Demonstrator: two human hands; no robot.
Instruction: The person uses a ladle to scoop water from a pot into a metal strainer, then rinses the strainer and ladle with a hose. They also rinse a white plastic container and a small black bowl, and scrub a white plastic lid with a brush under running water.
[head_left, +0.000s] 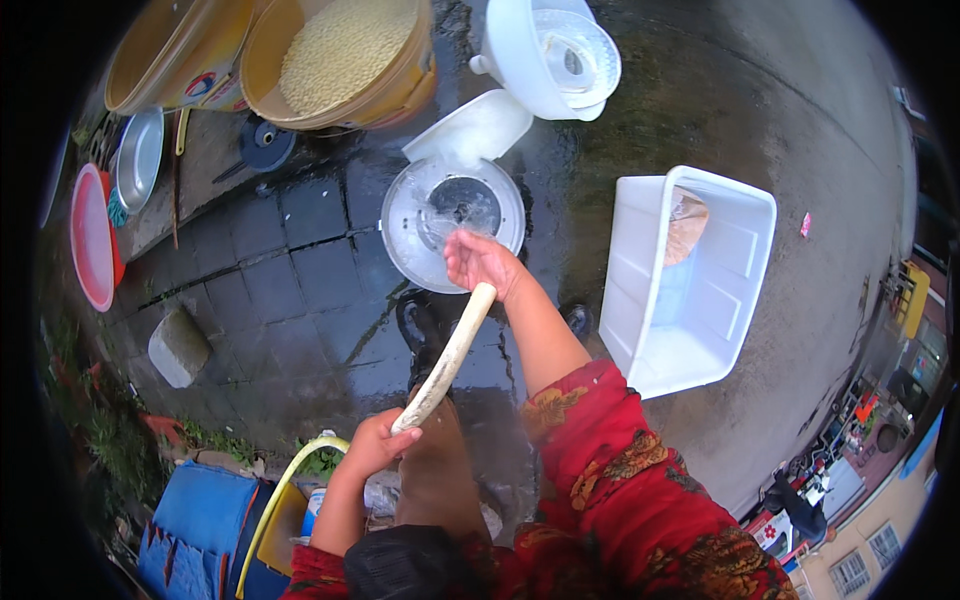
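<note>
My left hand (384, 444) grips a pale, dirt-marked hose (442, 367) near my knee. The hose rises to its open end beside my right hand (484, 266). That hand is held palm up with its fingers loosely apart at the hose mouth, and does not appear to grip anything. Water splashes beyond it over a round metal pan-like part (405, 247) with a dark centre, on the wet ground. A white plastic piece (472, 124) touches the pan's far edge. Behind that lies a white plastic hopper-like vessel (517, 60), tipped toward the right.
A large white plastic bin (637, 277) with a brown piece inside is at right. Yellow buckets stand at upper left, one holding pale beans (345, 56). A red basin (94, 240), metal basin (140, 161), dark disc with handle (266, 142) and stone block (178, 349) are left.
</note>
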